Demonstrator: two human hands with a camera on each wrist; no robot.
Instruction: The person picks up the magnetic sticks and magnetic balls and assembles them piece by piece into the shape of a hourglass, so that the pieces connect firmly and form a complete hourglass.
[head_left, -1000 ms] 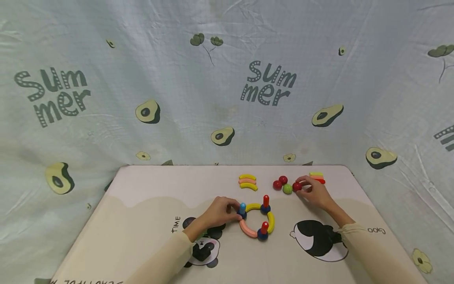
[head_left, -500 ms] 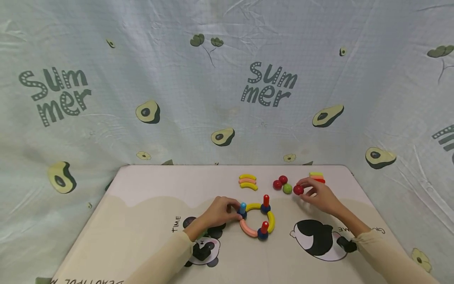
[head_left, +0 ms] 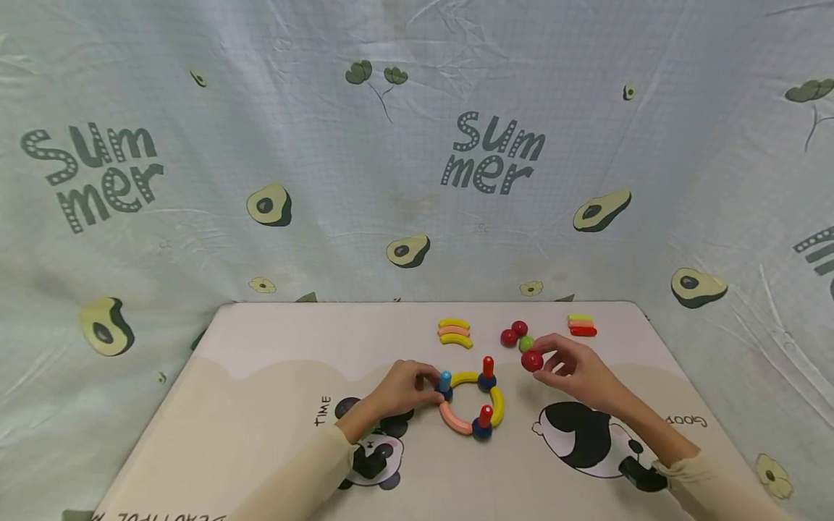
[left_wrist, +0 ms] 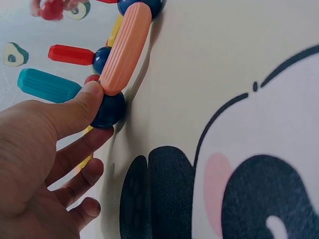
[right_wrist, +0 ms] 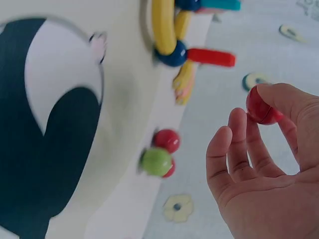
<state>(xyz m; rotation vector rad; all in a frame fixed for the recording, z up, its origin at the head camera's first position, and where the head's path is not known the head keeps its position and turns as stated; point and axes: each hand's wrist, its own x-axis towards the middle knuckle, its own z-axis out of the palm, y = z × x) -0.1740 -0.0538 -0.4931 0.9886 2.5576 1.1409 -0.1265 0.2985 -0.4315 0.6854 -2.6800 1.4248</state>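
My left hand pinches a dark blue ball at the left corner of a ring of toy building pieces. A light blue stick stands up from that ball. Curved yellow sticks and a curved pink stick form the ring's sides, and red sticks rise from its other blue balls. Between thumb and fingertips, my right hand holds a red ball above the table, to the right of the ring.
Two red balls and a green ball lie together behind the ring. Loose curved sticks sit in a row at the back, and short straight sticks lie farther right. A printed fabric curtain hangs behind the table.
My right hand has lifted the red ball away from the green one and brought it toward me and slightly left. The left hand has stayed at the ring's blue ball.
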